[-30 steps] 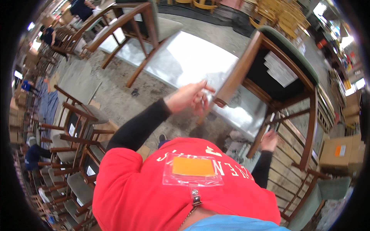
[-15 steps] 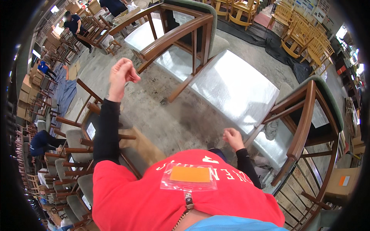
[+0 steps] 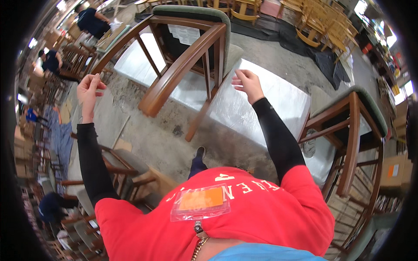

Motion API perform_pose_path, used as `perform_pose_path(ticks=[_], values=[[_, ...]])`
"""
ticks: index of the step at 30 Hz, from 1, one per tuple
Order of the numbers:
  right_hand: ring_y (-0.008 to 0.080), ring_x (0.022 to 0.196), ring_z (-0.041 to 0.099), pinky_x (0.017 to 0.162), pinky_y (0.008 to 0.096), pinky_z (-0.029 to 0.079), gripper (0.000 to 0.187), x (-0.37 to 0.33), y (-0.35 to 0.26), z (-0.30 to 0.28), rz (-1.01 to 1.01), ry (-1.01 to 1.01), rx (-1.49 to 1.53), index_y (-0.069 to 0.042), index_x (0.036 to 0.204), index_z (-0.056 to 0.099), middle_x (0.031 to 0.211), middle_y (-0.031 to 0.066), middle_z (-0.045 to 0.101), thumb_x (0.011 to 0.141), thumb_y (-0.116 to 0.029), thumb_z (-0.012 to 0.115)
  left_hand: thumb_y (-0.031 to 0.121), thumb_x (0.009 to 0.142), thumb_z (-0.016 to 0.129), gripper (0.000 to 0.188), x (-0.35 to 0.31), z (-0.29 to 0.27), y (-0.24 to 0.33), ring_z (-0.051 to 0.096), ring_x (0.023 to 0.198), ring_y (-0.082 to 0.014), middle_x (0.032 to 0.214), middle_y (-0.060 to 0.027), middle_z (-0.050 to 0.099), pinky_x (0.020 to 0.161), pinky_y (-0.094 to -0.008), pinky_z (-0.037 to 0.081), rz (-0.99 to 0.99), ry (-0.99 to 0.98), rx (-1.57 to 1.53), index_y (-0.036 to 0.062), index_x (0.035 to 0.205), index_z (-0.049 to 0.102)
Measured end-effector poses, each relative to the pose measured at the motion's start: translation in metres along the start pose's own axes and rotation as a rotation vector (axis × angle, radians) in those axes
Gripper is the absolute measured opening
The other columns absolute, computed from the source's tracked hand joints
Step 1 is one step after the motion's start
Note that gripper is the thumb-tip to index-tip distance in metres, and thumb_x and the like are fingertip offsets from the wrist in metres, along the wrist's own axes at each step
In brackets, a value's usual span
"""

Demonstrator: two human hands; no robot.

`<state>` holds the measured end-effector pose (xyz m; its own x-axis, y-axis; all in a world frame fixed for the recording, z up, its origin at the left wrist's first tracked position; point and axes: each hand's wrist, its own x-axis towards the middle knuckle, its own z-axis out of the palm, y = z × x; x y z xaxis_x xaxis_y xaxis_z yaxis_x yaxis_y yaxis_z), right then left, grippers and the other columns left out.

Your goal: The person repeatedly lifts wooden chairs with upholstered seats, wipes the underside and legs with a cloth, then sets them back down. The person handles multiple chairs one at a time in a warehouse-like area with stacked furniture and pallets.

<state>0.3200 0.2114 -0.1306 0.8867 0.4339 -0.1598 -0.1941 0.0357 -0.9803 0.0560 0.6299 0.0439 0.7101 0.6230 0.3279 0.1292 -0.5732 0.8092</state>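
My left hand (image 3: pixel 89 93) is raised at the left, its fingers loosely bent and apart, with nothing visible in it. Nearest to it is the brown wooden armrest of a chair (image 3: pixel 185 65) with a dark underside and a grey-green padded edge. That chair lies tipped over on a bench-like surface wrapped in shiny clear film (image 3: pixel 261 104). Over this film my right hand (image 3: pixel 249 85) reaches forward, fingers partly spread and holding nothing visible; whether it touches the film I cannot tell. A second tipped chair (image 3: pixel 352 126) stands to the right of my right arm.
More padded wooden chairs (image 3: pixel 126 163) crowd the lower left. Light wooden chairs (image 3: pixel 313 26) stand at the back by a black sheet (image 3: pixel 300 48). A cardboard box (image 3: pixel 394 169) is at the right. Several people in dark clothes, one (image 3: pixel 91 21) at the back left, work nearby.
My right hand has swung forward from near my body to over the wrapped surface. My left hand has moved left, and my view has shifted, with a foot now showing in front of me.
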Motion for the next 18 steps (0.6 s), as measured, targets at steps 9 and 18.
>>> perform_pose_path(ticks=[9, 18], values=[[0.0355, 0.099, 0.068, 0.095, 0.0543, 0.056, 0.067, -0.006, -0.06, 0.195, 0.232, -0.23, 1.018, -0.008, 0.125, 0.05, 0.118, 0.0212, 0.063, 0.089, -0.061, 0.071, 0.047, 0.092, 0.07, 0.069, 0.213, -0.089, -0.126, 0.06, 0.124, -0.0341, 0.133, -0.0239, 0.061, 0.104, -0.0434, 0.046, 0.044, -0.285, 1.0, -0.002, 0.139, 0.055], [0.0174, 0.063, 0.065, 0.056, 0.0343, 0.056, 0.026, 0.001, -0.063, 0.168, 0.11, 0.096, 0.612, -0.007, 0.103, 0.058, 0.079, 0.0051, 0.063, 0.093, -0.027, 0.071, 0.007, 0.081, 0.067, 0.032, 0.178, -0.062, -0.125, 0.06, 0.049, -0.0166, 0.073, -0.0046, 0.058, 0.041, -0.0325, 0.049, -0.418, -0.72, 0.234, 0.0039, 0.109, 0.053]])
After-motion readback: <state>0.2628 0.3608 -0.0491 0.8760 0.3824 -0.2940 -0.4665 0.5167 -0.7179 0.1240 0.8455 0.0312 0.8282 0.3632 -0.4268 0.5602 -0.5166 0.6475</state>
